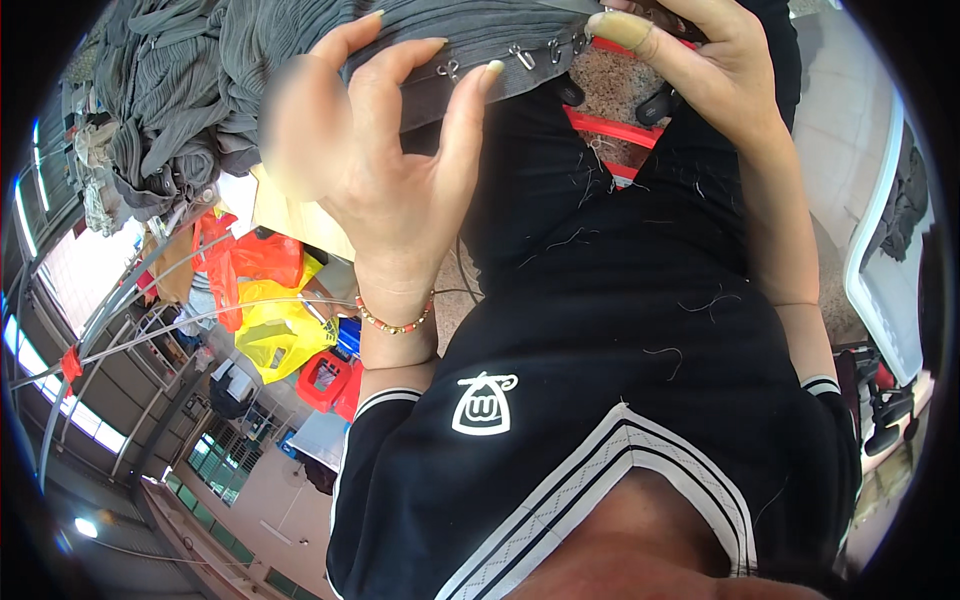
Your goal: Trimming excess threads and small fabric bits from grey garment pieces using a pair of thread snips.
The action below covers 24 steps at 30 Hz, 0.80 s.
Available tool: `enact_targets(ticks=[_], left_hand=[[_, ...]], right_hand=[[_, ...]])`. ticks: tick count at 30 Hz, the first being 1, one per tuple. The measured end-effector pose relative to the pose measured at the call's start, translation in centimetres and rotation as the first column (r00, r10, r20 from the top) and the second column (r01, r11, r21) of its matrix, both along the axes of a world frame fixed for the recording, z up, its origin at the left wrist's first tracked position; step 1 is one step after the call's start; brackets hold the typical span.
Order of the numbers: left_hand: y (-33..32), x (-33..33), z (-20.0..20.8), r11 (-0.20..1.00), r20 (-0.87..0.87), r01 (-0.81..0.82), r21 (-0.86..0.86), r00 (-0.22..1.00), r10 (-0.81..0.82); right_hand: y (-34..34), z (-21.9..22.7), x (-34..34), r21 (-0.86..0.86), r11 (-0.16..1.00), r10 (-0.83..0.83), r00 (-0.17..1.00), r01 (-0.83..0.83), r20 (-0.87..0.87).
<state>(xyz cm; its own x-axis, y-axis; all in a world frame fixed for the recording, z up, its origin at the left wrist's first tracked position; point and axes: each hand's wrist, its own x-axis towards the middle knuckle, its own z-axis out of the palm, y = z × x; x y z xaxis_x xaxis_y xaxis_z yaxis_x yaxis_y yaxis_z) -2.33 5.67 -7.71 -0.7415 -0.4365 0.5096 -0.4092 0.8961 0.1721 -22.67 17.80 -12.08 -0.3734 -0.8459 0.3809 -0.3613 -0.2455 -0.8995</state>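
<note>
A dark grey ribbed garment [290,60] stretches across the top of the view, over my lap. Along its flat band sit several small silver wire fasteners, one metal fastener [521,56] near my left thumb; their exact kind is too small to tell. My left hand [395,150] lies over the fabric with fingers curved and apart, gripping nothing. At the band's right end my right hand [715,65] is closed, thumb and fingers pinching the garment's edge. A tan cover wraps that thumb's tip. The right fingers are partly cut off by the upper edge.
To the left, the grey fabric is heaped up beside a clear plastic bag [95,165]. Red bags [240,255], a yellow bag [275,325] and a red plastic container [328,378] stand below it. A white bin [865,235] is at the right, with dark cloth by it.
</note>
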Motion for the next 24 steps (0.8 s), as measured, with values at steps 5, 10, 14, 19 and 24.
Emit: enact_targets(ticks=[5, 10, 14, 19, 24], left_hand=[[-0.1, -0.5, 0.2, 0.995, 0.069, 0.005, -0.099, 0.998, 0.002], [-0.2, -0.6, -0.1, 0.987, 0.078, 0.062, -0.146, 0.996, -0.051], [-0.1, -0.4, -0.4, 0.996, 0.035, 0.090, -0.025, 0.995, -0.089], [0.4, -0.3, -0.6, 0.990, -0.025, 0.107, 0.093, 0.994, -0.105], [0.4, -0.3, -1.0, 0.984, -0.075, 0.151, 0.089, 0.987, -0.145]], right_hand=[[0.9, -0.7, -0.5, 0.035, 0.999, 0.000, 1.000, 0.000, -0.015], [1.4, -1.4, -0.2, 0.040, 0.999, 0.020, 0.999, -0.021, 0.045], [1.6, -1.9, -0.2, 0.025, 0.996, 0.086, 0.996, -0.086, 0.011], [1.1, -2.3, 0.1, -0.018, 0.987, 0.161, 0.987, -0.161, 0.013], [0.7, -2.4, 0.4, -0.028, 0.983, 0.182, 0.983, -0.182, -0.007]])
